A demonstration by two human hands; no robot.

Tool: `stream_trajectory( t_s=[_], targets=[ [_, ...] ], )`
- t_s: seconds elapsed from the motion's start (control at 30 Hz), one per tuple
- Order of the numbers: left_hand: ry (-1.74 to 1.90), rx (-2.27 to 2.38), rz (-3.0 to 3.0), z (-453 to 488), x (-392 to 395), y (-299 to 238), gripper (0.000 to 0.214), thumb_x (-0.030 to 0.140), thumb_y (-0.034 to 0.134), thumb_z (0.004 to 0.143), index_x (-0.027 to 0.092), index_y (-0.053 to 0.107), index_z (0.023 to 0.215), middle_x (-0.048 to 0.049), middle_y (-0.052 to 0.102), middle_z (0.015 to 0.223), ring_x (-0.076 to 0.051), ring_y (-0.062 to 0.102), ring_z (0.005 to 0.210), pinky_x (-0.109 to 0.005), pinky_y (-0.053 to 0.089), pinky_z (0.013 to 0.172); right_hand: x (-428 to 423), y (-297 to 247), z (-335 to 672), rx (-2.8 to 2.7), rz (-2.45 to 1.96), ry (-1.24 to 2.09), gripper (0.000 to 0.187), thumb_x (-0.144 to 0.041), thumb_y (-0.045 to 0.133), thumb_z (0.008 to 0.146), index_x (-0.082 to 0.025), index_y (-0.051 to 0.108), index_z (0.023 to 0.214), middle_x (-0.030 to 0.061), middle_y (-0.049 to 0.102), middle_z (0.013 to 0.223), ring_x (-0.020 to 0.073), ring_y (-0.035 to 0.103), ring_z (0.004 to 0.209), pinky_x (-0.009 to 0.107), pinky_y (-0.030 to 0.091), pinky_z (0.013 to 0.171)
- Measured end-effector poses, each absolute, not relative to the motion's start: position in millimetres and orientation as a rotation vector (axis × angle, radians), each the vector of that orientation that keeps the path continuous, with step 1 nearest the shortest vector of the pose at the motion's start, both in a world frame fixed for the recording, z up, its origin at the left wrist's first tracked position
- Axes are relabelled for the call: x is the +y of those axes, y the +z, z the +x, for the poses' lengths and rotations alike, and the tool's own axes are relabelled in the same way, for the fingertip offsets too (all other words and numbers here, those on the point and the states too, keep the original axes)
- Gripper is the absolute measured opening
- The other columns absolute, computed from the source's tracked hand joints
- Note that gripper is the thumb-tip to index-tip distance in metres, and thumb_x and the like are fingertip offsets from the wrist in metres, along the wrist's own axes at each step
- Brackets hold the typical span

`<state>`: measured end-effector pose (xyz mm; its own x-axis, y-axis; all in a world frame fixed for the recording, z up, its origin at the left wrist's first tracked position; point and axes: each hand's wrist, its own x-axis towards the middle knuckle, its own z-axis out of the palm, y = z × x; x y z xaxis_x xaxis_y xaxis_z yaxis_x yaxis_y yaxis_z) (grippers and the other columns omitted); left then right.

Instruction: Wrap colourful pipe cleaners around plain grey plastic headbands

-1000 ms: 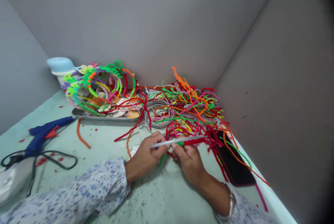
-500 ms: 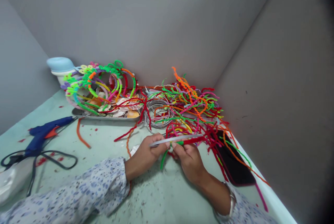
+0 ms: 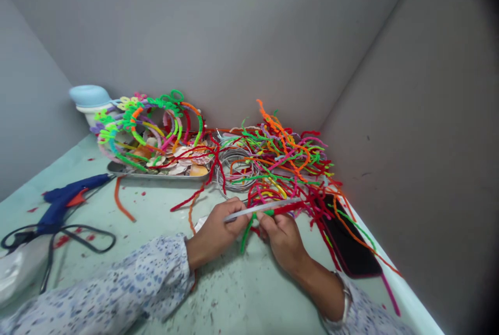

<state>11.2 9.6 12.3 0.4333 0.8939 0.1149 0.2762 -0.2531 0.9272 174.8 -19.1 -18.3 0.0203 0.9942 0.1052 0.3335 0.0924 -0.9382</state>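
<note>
My left hand (image 3: pixel 218 228) is closed around a narrow grey headband (image 3: pixel 268 205), seen nearly edge-on. One side of it is bare, and the other is wrapped in red pipe cleaner (image 3: pixel 288 208). A green pipe cleaner (image 3: pixel 245 236) meets the wrapped end between my two hands, its loose tail hanging down. My right hand (image 3: pixel 284 241) pinches the green part with thumb and fingers. The far end of the headband is lost against the tangled pipe cleaners behind.
Finished colourful headbands (image 3: pixel 156 106) rest on a metal tray (image 3: pixel 175 177) of shells. Right of it lie a coil of wire (image 3: pixel 237 168) and a heap of pipe cleaners (image 3: pixel 288 142). A blue glue gun (image 3: pixel 58 210), a phone (image 3: pixel 351 244) and a blue-lidded bottle (image 3: pixel 91 98) surround the work area.
The green tail has shifted slightly, with more green showing between my fingertips. My right thumb has moved a little; both hands keep their hold.
</note>
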Motion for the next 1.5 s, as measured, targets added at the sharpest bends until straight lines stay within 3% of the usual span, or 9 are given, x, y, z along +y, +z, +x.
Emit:
stream_trajectory(
  t_s=[0.3, 0.63, 0.87, 1.5],
  targets=[
    [0.781, 0.972, 1.716, 12.0, 8.7, 13.3, 0.028, 0.035, 0.046, 0.088, 0.019, 0.046, 0.066, 0.0021, 0.043, 0.066, -0.012, 0.041, 0.062, -0.024, 0.035, 0.059, -18.8, -21.6, 174.3, -1.469, -1.346, 0.932, 0.033, -0.036, 0.048, 0.09, -0.019, 0.055, 0.063, -0.004, 0.047, 0.05, 0.0135, 0.046, 0.05, 0.026, 0.037, 0.053],
    [0.72, 1.006, 1.555, 12.4, 7.9, 13.7, 0.025, 0.035, 0.048, 0.086, 0.018, 0.049, 0.068, 0.0036, 0.041, 0.063, -0.011, 0.038, 0.059, -0.024, 0.032, 0.054, -18.8, -19.3, 173.7, -1.459, -1.277, 0.97, 0.028, -0.033, 0.048, 0.09, -0.02, 0.051, 0.065, -0.0046, 0.045, 0.055, 0.0128, 0.044, 0.052, 0.025, 0.036, 0.053],
    [0.818, 1.037, 1.793, 11.2, 7.6, 14.5, 0.025, 0.027, 0.047, 0.086, 0.018, 0.045, 0.063, 0.0026, 0.043, 0.069, -0.013, 0.042, 0.066, -0.025, 0.033, 0.061, -19.1, -20.3, 174.8, -1.45, -1.328, 0.995, 0.034, -0.034, 0.048, 0.09, -0.02, 0.048, 0.06, -0.0055, 0.043, 0.051, 0.0114, 0.04, 0.048, 0.025, 0.033, 0.051],
    [0.712, 0.899, 1.5, 13.3, 4.6, 24.2, 0.025, 0.035, 0.049, 0.085, 0.019, 0.045, 0.066, 0.0038, 0.039, 0.063, -0.011, 0.033, 0.058, -0.024, 0.029, 0.054, -18.3, -21.7, 174.4, -1.464, -1.246, 1.029, 0.023, -0.031, 0.047, 0.091, -0.021, 0.046, 0.07, -0.0065, 0.041, 0.055, 0.012, 0.04, 0.051, 0.024, 0.033, 0.052]
  ],
)
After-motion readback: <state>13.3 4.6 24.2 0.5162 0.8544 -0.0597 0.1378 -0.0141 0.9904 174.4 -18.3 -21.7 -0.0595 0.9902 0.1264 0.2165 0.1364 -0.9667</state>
